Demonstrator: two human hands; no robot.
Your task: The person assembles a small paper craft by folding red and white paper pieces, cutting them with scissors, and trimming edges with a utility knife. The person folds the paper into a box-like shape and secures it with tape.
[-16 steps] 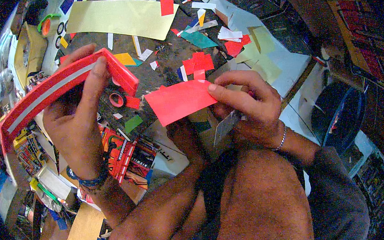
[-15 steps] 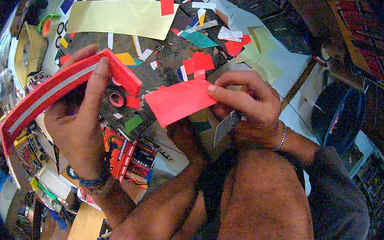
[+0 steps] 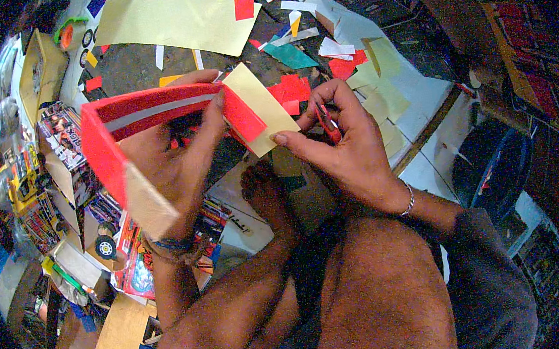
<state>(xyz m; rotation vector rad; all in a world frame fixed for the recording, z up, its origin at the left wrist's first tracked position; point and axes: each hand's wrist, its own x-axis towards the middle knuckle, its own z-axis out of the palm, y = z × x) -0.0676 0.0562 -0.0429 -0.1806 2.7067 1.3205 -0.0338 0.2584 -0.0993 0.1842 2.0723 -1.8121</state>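
Observation:
My left hand (image 3: pixel 188 156) is closed round a bent red frame piece (image 3: pixel 105 153) with a white stripe along its long side. Its near end has a bare tan section, tilted downward. At the frame's right end, a small sheet of red adhesive film (image 3: pixel 255 90) shows its pale yellow backing. My right hand (image 3: pixel 350 151) pinches that sheet by its lower right corner, thumb on the backing. The sheet lies close behind the frame's short end; whether they touch, I cannot tell. A red-handled cutter (image 3: pixel 330 125) is tucked in the fingers of my right hand.
Coloured film scraps, including a red one (image 3: pixel 244 3) and a green one (image 3: pixel 290 56), litter the dark work surface. A large pale yellow sheet (image 3: pixel 173 21) lies at the back. Printed boxes (image 3: pixel 63 137) and a small toy wheel (image 3: pixel 105 247) are at left, a dark round tub (image 3: pixel 492 169) at right.
The frame has turned and moved right in my left hand, its end meeting the sheet's outline. The sheet has flipped from red face to pale backing, while my right hand shifted slightly left.

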